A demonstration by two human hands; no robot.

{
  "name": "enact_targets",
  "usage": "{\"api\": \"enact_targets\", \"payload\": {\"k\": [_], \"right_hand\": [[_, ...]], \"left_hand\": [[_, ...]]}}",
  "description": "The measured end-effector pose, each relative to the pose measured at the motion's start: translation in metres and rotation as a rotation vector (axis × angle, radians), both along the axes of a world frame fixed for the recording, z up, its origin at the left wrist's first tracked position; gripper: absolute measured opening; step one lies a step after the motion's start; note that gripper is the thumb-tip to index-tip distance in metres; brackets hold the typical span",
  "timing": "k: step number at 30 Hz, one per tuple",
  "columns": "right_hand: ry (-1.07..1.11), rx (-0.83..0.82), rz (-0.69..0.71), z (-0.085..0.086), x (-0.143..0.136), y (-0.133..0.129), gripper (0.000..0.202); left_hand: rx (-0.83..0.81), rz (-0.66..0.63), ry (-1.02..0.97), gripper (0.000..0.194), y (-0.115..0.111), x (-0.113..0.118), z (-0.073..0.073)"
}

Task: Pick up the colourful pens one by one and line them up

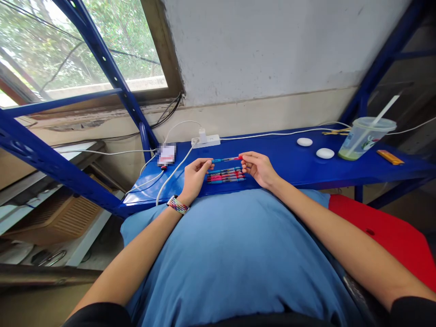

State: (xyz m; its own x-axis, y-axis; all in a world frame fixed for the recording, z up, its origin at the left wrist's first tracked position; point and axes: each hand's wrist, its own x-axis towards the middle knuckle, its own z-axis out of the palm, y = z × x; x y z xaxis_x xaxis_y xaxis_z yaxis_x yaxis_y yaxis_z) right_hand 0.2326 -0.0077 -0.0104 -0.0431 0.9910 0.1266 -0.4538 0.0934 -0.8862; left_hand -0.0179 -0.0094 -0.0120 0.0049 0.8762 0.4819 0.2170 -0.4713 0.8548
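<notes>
Between my two hands a pen (225,159) with a blue end and a red end is held level, just above the blue table (286,156). My left hand (196,175), with a patterned watch band on the wrist, pinches the blue end. The red end is pinched by the fingers of my right hand (258,168). Below the held pen lies a row of several pens (225,176), side by side, with blue and red parts. Parts of their ends are close to my fingertips.
Two white oval objects (304,142), a plastic cup (364,138) with a straw and an orange packet (390,157) lie to the right. At the back is a white power strip (210,141) with cables. Blue shelf posts (112,72) rise at the left.
</notes>
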Motion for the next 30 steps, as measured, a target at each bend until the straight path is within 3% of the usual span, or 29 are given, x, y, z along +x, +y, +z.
{"api": "enact_targets", "payload": {"k": [6, 11, 17, 22, 25, 30], "right_hand": [[-0.031, 0.023, 0.064, 0.0017, -0.0027, -0.0038, 0.031], [-0.001, -0.014, 0.050, 0.0002, -0.0004, -0.0010, 0.030], [0.041, -0.021, 0.056, 0.0006, 0.0004, -0.0003, 0.028], [0.067, -0.038, 0.042, 0.0008, 0.0009, -0.0006, 0.024], [0.065, -0.033, 0.044, 0.0011, 0.0002, -0.0010, 0.023], [0.050, -0.029, 0.049, 0.0015, 0.0000, -0.0011, 0.022]], "left_hand": [[0.029, 0.060, 0.100, 0.057, -0.0008, 0.0007, 0.0012], [0.082, -0.024, 0.056, 0.027, -0.0032, 0.0026, 0.0004], [0.035, -0.086, 0.005, 0.029, -0.0045, 0.0041, -0.0003], [0.096, -0.102, -0.004, 0.038, 0.0007, 0.0032, -0.0047], [0.049, -0.116, 0.017, 0.025, 0.0001, 0.0024, -0.0047], [0.054, -0.097, 0.024, 0.023, -0.0004, 0.0018, -0.0043]]}}
